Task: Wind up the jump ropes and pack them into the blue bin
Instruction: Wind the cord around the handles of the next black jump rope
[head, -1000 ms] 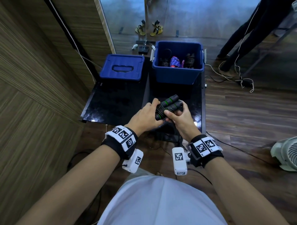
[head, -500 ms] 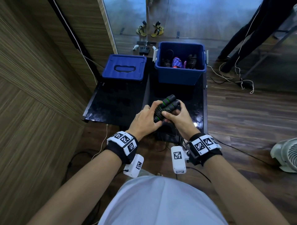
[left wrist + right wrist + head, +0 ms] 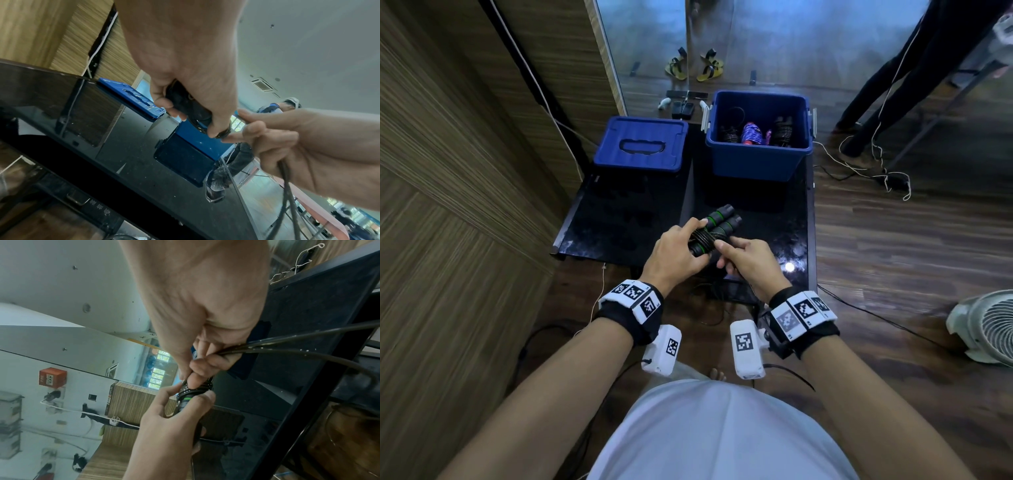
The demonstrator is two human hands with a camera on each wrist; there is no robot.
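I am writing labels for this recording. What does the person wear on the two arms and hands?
Both forearms are bare, and no gloves are worn. Each wrist carries a black band with white square tiles printed with black coded markers. A white camera box bearing one such marker hangs under each wrist. The left hand and right hand show no rings.

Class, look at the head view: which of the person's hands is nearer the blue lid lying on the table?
Left. The left hand is just below the lid; the right hand is farther right.
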